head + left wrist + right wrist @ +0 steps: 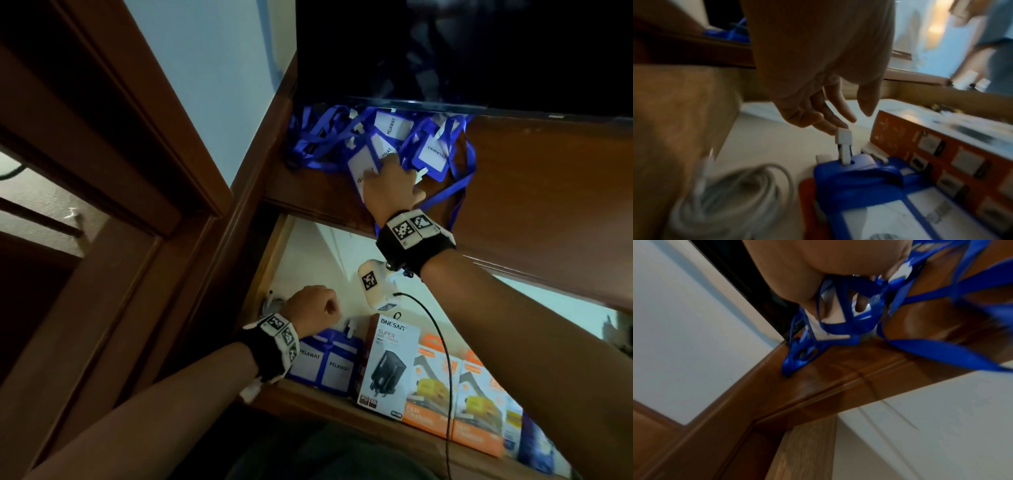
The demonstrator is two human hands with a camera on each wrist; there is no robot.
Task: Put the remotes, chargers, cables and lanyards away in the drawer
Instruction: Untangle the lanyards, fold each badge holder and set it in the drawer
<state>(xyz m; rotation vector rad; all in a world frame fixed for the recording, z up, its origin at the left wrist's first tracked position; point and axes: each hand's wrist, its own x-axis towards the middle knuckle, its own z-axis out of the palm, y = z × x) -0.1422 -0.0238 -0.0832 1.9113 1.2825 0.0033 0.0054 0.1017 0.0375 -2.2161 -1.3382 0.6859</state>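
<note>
Two hands: right grip on lanyards, left over drawer.

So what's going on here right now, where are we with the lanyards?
A person is clearing blue lanyards off the wooden cabinet top into the open drawer below. The right hand is up in the lanyard pile, fingers among the straps and badges. The left hand is down in the drawer, fingertips at the white clip of the stowed badge holders. Charger boxes and a coiled white cable are already in there.
</note>
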